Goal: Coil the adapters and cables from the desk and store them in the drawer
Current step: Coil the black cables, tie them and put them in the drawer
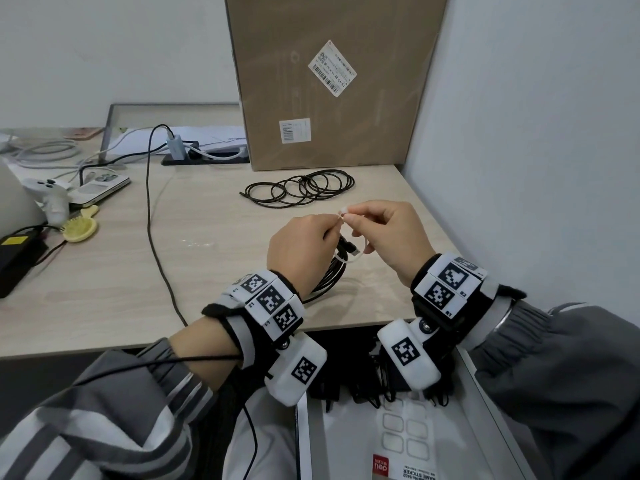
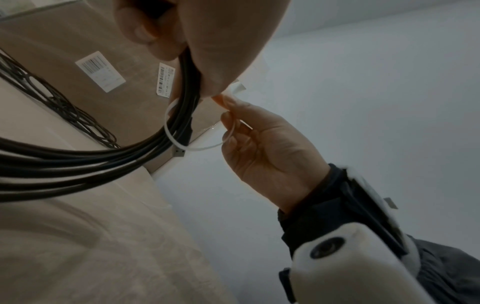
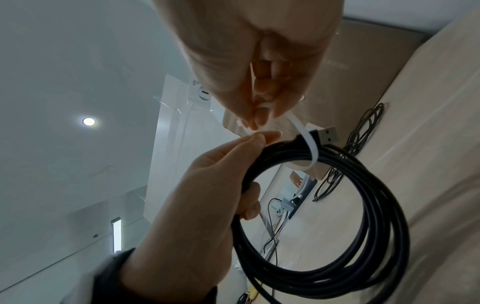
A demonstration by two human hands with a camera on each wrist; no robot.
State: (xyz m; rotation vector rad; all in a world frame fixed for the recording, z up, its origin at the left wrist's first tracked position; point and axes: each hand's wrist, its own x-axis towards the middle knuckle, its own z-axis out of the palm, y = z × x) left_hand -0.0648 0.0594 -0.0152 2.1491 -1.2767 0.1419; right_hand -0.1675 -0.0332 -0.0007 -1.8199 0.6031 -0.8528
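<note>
My left hand grips a coiled black cable just above the desk near its front edge, and its thumb and forefinger pinch one end of a white cable tie. My right hand pinches the tie's other end. The white cable tie loops loosely round the coiled black cable, beside its USB plug. A second black cable lies loosely looped farther back. Below my wrists the drawer stands open with black adapters at its back.
A tall cardboard box leans at the back and a wall closes the right side. A long dark cord crosses the desk from a power strip. At the left lie a black power brick, a yellow hairbrush and a white controller.
</note>
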